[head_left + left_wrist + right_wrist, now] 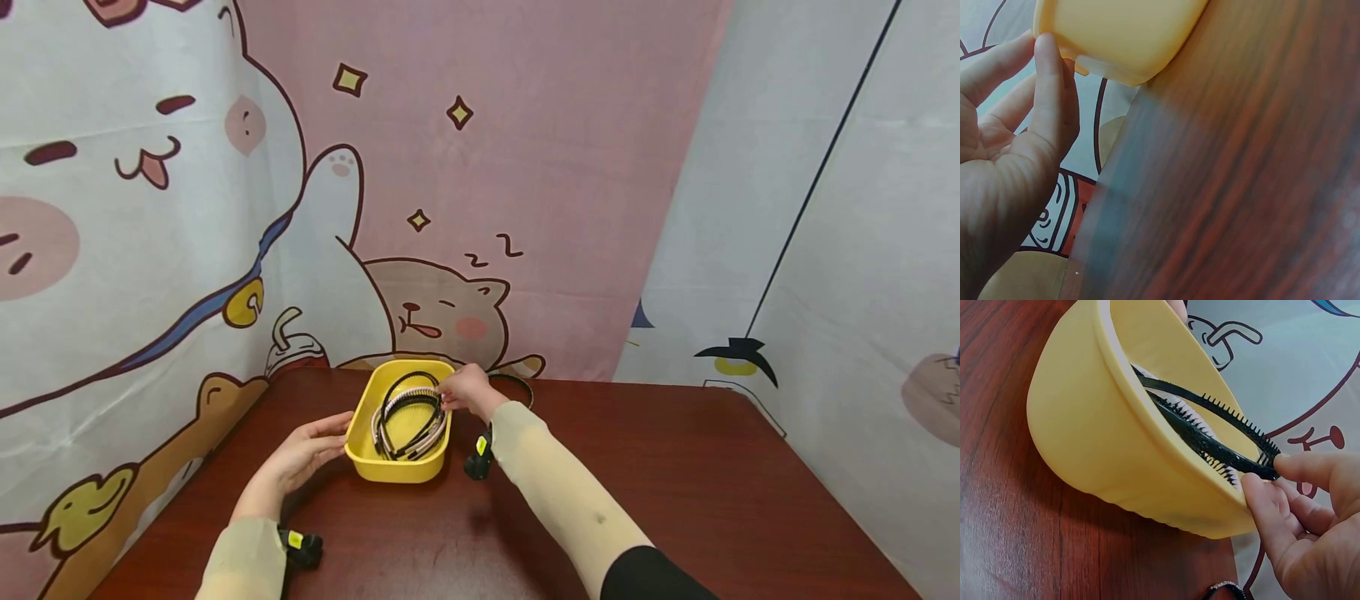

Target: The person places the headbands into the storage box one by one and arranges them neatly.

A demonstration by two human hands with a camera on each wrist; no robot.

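A yellow plastic basin stands on the table and holds several headbands, black and pale ones, some with comb teeth. My right hand is at the basin's right rim. Its thumb and fingertips pinch the curved part of a black toothed headband, as the right wrist view shows; the headband's other end lies down in the basin. My left hand is at the basin's left side, where its fairly straight fingers touch the outer wall near the rim. A pale toothed headband lies beside the black one.
Behind the right hand, another dark headband lies on the brown table near its back edge. A printed cloth with cartoon animals hangs directly behind the table and along its sides.
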